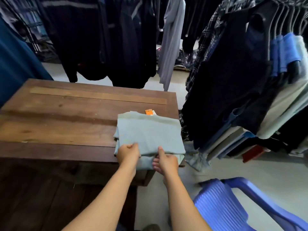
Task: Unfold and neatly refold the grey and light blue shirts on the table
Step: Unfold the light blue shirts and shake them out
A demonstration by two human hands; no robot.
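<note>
A folded light blue shirt [148, 132] lies on the near right corner of the wooden table [63, 117], its near edge hanging over the table's front. An orange tag [148, 112] pokes out at its far edge. My left hand [128, 152] grips the shirt's near left edge with curled fingers. My right hand [165, 161] pinches the near edge to the right of it, thumb on top and fingers under the fold. More folded fabric shows beneath the top layer; its colour looks the same. No separate grey shirt is discernible on the table.
Racks of dark hanging clothes [106, 39] stand behind the table, and another rack [241, 84] crowds its right side. A blue plastic chair [233, 205] sits at the lower right. A pale wooden strip [98, 95] runs along the table's far part.
</note>
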